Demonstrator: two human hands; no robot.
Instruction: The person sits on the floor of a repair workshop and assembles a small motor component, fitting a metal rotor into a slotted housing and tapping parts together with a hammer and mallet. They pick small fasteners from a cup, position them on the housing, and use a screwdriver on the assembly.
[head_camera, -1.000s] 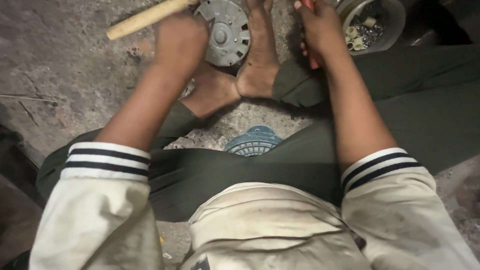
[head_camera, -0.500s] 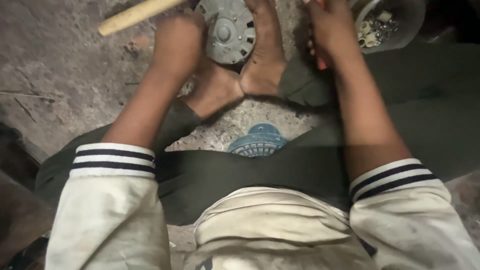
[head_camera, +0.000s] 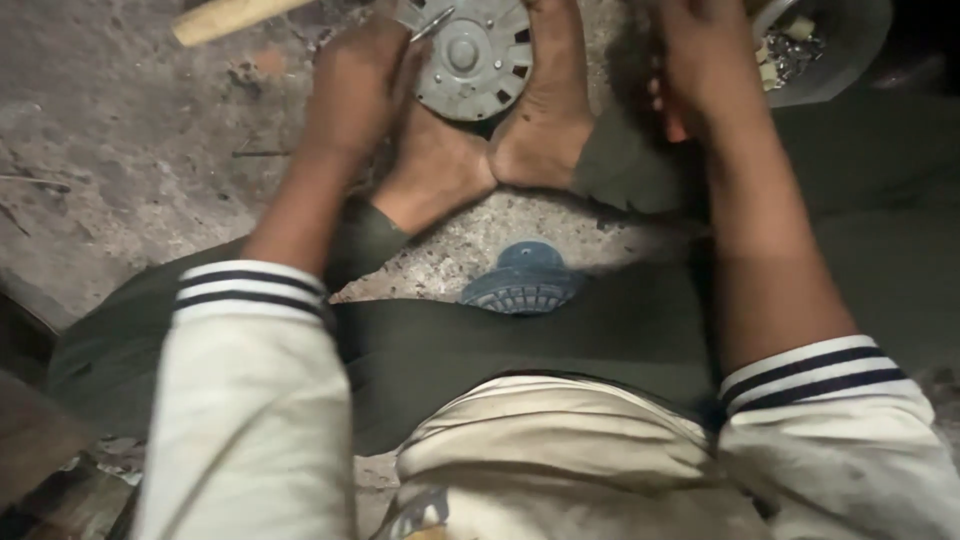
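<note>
Left hand (head_camera: 355, 90): we hold it against the round metal motor (head_camera: 470, 55), grip unclear.
Right hand (head_camera: 705, 70): blurry, we cannot tell.
Feet (head_camera: 535, 120): bare, pinching the motor.
Risk: we think a slip could hurt our toes.

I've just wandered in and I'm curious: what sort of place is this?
Probably a rough floor-level repair or scrap workshop. The person sits on a bare, gritty concrete floor, bracing a round metal motor part between their feet, with a bucket of small scraps nearby.

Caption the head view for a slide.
Seated person braces a round metal motor between bare feet, left hand on its edge, right hand raised.
</note>
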